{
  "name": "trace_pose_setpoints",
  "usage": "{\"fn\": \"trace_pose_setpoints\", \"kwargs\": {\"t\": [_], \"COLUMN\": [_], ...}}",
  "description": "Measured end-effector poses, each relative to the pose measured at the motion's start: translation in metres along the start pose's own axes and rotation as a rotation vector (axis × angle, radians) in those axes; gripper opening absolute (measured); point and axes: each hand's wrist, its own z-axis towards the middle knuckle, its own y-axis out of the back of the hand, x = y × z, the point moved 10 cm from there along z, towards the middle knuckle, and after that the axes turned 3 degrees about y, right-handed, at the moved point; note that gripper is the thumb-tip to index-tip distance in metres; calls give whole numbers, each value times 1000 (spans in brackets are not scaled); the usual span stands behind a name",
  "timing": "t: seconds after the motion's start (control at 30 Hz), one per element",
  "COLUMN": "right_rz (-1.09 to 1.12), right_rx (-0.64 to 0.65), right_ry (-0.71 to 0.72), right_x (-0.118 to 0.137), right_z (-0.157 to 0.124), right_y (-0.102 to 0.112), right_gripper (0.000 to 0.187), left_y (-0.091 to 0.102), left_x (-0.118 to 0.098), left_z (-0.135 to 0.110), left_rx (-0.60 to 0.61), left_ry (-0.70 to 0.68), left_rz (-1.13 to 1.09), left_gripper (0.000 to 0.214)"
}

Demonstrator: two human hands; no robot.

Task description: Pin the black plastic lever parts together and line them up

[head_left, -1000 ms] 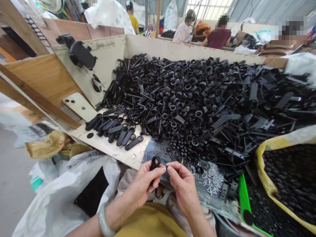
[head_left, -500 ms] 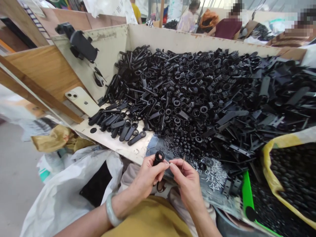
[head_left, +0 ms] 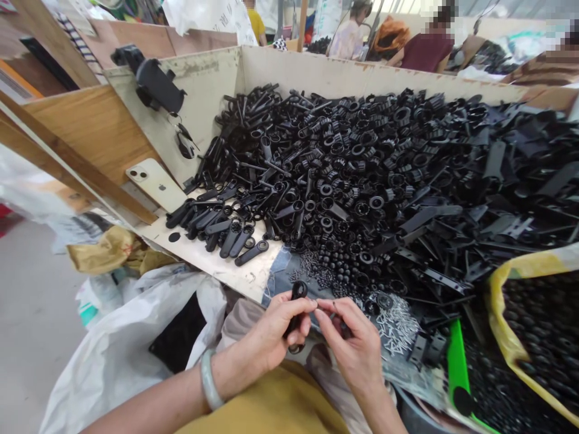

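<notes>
My left hand (head_left: 275,331) is closed round a black plastic handle with a ring end (head_left: 297,295), held upright just below the table's front edge. My right hand (head_left: 354,346) is pinched beside it, fingertips touching the left thumb; what it pinches is too small to make out. Right behind the hands lie small black beads (head_left: 326,274) and a heap of short white pins (head_left: 397,325). A row of finished-looking black handles (head_left: 217,226) lies to the left on the board.
A big walled bin (head_left: 316,75) holds a pile of black rings, handles and flat strips (head_left: 384,175). A phone (head_left: 156,184) leans at the left wall. White bags (head_left: 122,355) lie lower left, a yellow sack of black parts (head_left: 538,319) at right. Other people sit behind.
The view has shifted slightly. My hands have stayed together, dropping a little lower in the picture; the thin stick seen earlier in my right fingers no longer shows.
</notes>
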Motion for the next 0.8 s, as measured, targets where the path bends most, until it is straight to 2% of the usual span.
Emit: {"fn": "trace_pose_setpoints", "kwargs": {"t": [0.17, 0.3, 0.4, 0.47, 0.67, 0.8], "right_rz": [-4, 70, 110, 69, -123, -202], "right_rx": [9, -47, -75, -42, 74, 97], "right_ry": [14, -107, -155, -107, 189, 241], "right_x": [-3, -19, -24, -17, 14, 17], "right_z": [-3, -5, -3, -1, 2, 4], "right_y": [4, 11, 16, 14, -2, -6], "right_gripper": [11, 12, 15, 13, 14, 13], "left_y": [-6, -14, -20, -19, -11, -4], "left_x": [6, 3, 1, -1, -2, -1], "left_z": [-2, -10, -17, -19, -16, -13], "left_rx": [61, 157, 236, 241, 184, 158], "left_ry": [79, 106, 132, 114, 20, -16], "left_rz": [12, 103, 162, 210, 318, 424], "left_gripper": [26, 18, 31, 32, 26, 22]}}
